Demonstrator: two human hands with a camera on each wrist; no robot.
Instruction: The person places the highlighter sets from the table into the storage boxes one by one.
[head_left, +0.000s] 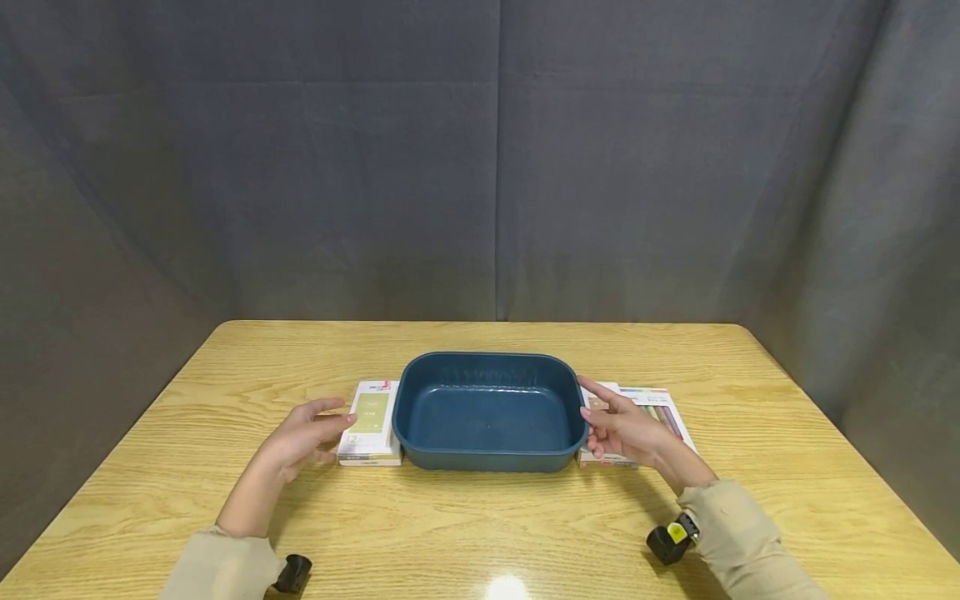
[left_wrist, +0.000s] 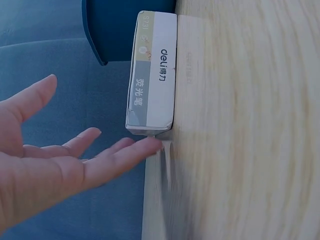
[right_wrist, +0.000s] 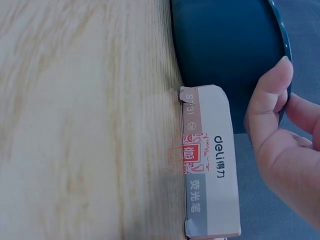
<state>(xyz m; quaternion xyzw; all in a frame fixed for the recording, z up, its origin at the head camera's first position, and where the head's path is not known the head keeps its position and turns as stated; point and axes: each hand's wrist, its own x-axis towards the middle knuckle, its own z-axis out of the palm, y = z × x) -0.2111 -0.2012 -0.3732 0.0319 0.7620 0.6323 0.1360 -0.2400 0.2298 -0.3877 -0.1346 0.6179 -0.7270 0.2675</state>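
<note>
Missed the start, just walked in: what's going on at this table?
A person works at a wooden table with both hands. The right hand holds the blue basin by its right-hand rim. The left hand, fingers apart, is beside the left white box; I can't tell whether they touch. The right white box lies at the basin's other end, with another box further right, partly behind the right arm.

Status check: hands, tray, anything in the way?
Left hand open beside a box. Right hand holds the tray by its rim. It's upright, boxes close on both sides.
</note>
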